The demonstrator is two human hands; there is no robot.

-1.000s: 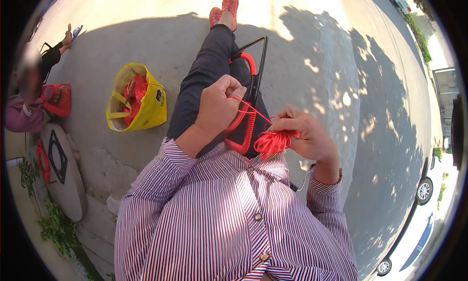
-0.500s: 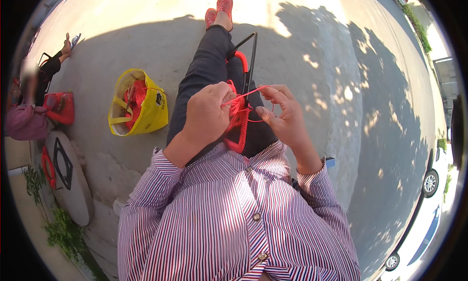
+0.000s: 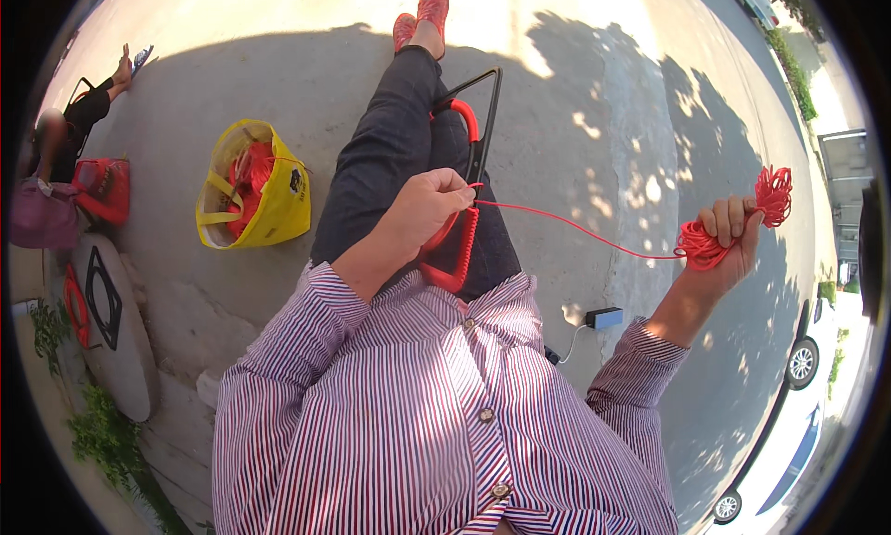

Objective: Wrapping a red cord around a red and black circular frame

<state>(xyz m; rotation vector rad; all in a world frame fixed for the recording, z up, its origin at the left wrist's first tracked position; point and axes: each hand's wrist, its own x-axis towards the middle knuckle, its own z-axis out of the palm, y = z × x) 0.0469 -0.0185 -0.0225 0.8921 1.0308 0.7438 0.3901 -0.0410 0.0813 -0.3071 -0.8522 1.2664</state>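
Note:
A black metal frame (image 3: 495, 105) lies across my lap, with red cord wound tightly round parts of its bars. At the frame's side my left hand (image 3: 422, 210) is closed, thumb and fingers pinched on the red cord (image 3: 577, 225) where it meets the bar. From there the strand runs out to the right, nearly straight. Far to the right, my right hand (image 3: 724, 233) grips a looped bundle of red cord (image 3: 774, 197), its loops sticking out on both sides of the fist. My left hand covers part of the wound section.
To the left on the ground stands a yellow bag (image 3: 288, 206) with red cord inside. Beyond it another person sits near a red bag (image 3: 104, 190). A stone slab (image 3: 139, 368) carries another black frame (image 3: 104, 298). A small box with a cable (image 3: 605, 318) is right of me.
My right hand has swung far out to the right, now with the cord bundle in it, drawing out the strand. My left hand has stayed by the frame, its grip shifted slightly.

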